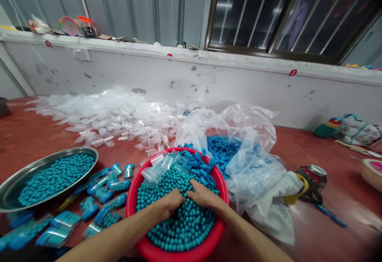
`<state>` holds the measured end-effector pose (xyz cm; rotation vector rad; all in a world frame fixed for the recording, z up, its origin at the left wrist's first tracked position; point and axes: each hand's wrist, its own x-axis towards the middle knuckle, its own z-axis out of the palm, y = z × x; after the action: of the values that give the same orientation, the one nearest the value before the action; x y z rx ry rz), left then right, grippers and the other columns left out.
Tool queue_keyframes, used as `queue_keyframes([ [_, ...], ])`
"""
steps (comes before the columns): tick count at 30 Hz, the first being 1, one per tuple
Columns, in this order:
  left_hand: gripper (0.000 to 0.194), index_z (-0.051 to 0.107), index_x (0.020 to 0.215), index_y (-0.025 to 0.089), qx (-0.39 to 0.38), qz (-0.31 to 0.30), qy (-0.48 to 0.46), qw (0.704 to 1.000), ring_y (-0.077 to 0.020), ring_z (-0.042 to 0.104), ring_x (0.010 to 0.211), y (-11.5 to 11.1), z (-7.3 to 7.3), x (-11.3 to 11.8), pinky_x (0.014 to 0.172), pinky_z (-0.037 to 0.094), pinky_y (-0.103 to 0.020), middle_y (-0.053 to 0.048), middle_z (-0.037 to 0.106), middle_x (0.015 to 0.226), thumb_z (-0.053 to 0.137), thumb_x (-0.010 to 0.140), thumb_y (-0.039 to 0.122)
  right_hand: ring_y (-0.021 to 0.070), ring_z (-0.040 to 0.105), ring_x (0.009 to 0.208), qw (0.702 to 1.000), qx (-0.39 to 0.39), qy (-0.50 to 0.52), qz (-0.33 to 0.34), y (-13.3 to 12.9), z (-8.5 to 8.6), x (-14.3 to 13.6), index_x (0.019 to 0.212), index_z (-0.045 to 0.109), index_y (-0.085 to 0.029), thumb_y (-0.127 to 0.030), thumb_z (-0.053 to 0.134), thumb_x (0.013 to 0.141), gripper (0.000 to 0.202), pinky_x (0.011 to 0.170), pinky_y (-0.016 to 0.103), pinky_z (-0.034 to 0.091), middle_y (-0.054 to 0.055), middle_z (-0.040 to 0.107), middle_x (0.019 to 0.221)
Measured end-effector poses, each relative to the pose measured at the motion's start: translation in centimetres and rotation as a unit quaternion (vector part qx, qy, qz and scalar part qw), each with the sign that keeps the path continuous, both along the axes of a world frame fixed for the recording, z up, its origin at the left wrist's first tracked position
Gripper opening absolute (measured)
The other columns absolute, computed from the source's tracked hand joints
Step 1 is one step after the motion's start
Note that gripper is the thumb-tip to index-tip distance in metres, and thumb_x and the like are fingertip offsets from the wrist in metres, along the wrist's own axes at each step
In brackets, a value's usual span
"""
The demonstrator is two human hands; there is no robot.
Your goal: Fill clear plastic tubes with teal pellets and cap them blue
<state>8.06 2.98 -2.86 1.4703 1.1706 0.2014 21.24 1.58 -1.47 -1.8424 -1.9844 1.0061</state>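
A red basin (221,230) holds many teal beads (176,236), with clear plastic tubes (155,170) at its back left and blue caps (201,168) at its back right. My left hand (173,201) is in the beads near the middle, its fingers curled down; whatever they hold is hidden. Just to its right, my right hand (199,193) reaches into the beads with thumb and a finger apart, and its other fingertips are partly buried. Filled bead packs with blue caps (119,185) lie left of the basin.
A steel bowl (89,152) of teal beads stands at left. Clear tubes (119,115) are heaped by the wall. Behind and right of the basin are a plastic bag (253,170) with blue caps, a jar (316,172) and a blue tool (331,215).
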Motion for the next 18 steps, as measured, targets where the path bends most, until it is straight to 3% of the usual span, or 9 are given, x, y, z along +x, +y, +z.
queue_keyframes([
  [3,0.030,0.050,0.080,0.018,-0.075,0.005,-0.091,0.993,-0.0158,0.056,0.064,-0.3,0.7,-0.3,0.060,0.044,-0.030,-0.001,0.059,0.068,0.049,0.069,0.046,0.0111,0.051,0.056,0.997,-0.028,0.064,-0.010,-0.4,0.5,0.9,0.091,0.044,-0.021,-0.028,0.039,0.079,0.014,0.047,0.021,0.041,-0.004,0.050,0.067],
  [5,0.034,0.050,0.086,0.019,-0.121,0.022,-0.173,0.977,-0.0137,0.056,0.066,-0.6,1.5,-1.0,0.063,0.043,-0.027,0.001,0.059,0.072,0.056,0.065,0.044,0.0084,0.042,0.044,0.988,-0.057,0.137,-0.035,-0.8,0.7,1.4,0.091,0.041,-0.022,-0.036,0.033,0.083,0.018,0.036,0.017,0.032,-0.007,0.042,0.060],
  [7,0.033,0.050,0.087,0.019,-0.175,0.047,-0.252,0.951,-0.0121,0.055,0.066,-0.8,2.1,-1.8,0.061,0.040,-0.024,0.002,0.058,0.072,0.062,0.063,0.039,0.0062,0.036,0.038,0.970,-0.072,0.222,-0.073,-1.3,0.8,1.6,0.089,0.041,-0.022,-0.039,0.033,0.084,0.019,0.032,0.016,0.027,-0.007,0.041,0.061],
  [9,0.032,0.050,0.086,0.019,-0.209,0.081,-0.295,0.929,-0.0109,0.053,0.062,-1.0,2.4,-2.5,0.056,0.037,-0.022,0.004,0.056,0.069,0.065,0.062,0.034,0.0056,0.035,0.037,0.965,-0.058,0.242,-0.082,-1.8,0.9,1.6,0.086,0.043,-0.021,-0.035,0.038,0.082,0.015,0.033,0.016,0.027,-0.007,0.042,0.060],
  [11,0.030,0.050,0.086,0.019,-0.208,0.117,-0.299,0.924,-0.0104,0.052,0.061,-1.3,2.4,-2.9,0.055,0.034,-0.021,0.005,0.055,0.067,0.065,0.063,0.033,0.0079,0.045,0.046,0.987,0.015,0.156,-0.034,-2.3,1.0,1.4,0.085,0.050,-0.020,-0.028,0.043,0.081,0.011,0.042,0.018,0.036,-0.004,0.049,0.065],
  [13,0.029,0.049,0.085,0.019,-0.185,0.148,-0.297,0.925,-0.0100,0.052,0.063,-1.6,2.2,-3.0,0.056,0.034,-0.021,0.005,0.055,0.067,0.063,0.063,0.032,0.0131,0.056,0.067,0.993,0.114,0.008,0.003,-2.5,1.4,1.3,0.091,0.055,-0.021,-0.024,0.045,0.081,0.015,0.056,0.022,0.043,0.002,0.055,0.083],
  [15,0.027,0.049,0.080,0.018,-0.136,0.165,-0.281,0.936,-0.0093,0.051,0.062,-1.7,1.8,-3.0,0.056,0.033,-0.021,0.006,0.054,0.065,0.064,0.061,0.030,0.0176,0.058,0.080,0.972,0.176,-0.154,-0.010,-2.2,1.7,1.4,0.103,0.053,-0.023,-0.024,0.044,0.082,0.023,0.063,0.025,0.043,0.006,0.052,0.101],
  [18,0.028,0.046,0.072,0.016,-0.102,0.174,-0.222,0.954,-0.0104,0.052,0.057,-1.8,1.2,-2.9,0.051,0.032,-0.021,0.005,0.055,0.059,0.064,0.058,0.033,0.0205,0.061,0.072,0.931,0.167,-0.322,-0.042,-1.0,1.6,1.3,0.110,0.049,-0.020,-0.023,0.040,0.084,0.028,0.056,0.027,0.044,0.011,0.052,0.103],
])
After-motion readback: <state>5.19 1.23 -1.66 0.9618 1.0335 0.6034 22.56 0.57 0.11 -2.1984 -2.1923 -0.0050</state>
